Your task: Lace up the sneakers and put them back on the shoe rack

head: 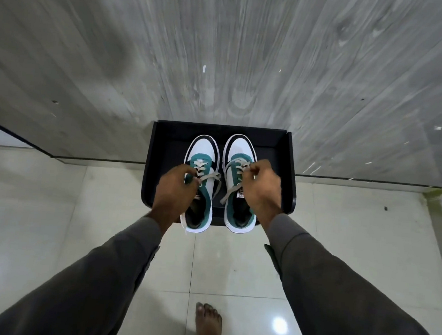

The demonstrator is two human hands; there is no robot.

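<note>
Reaching forward and down from the lower left, sleeve [76, 283] in grey covering the forearm to the wrist. Left hand [176, 187] hanging knuckles-up over the left sneaker [199, 181], fingers curled and pinching the laces [209, 176] at the tongue. Holding that sneaker over the rack [162, 145], near its front-left part, heel jutting past the front edge; whether the sole is touching the shelf cannot be told. One loose lace end trailing down past the heel toward the floor [49, 204].

Sitting just beside it, not touching, right sneaker [240, 180] pointing toe-first toward the rack's back wall, heel also overhanging the front edge. Both toes lying close to the back of the rack, white with black trim, teal around the eyelets and collar.

Coming in from the lower right, right hand [261, 190] arched over the right sneaker's tongue, back of the hand up, fingertips closed on the laces near the upper eyelets. A lace end dangling between the two sneakers.

Standing on the pale tiles at the bottom centre, a bare foot [207, 328]. Rising behind the rack, a grey wood-grain wall [226, 46].
</note>
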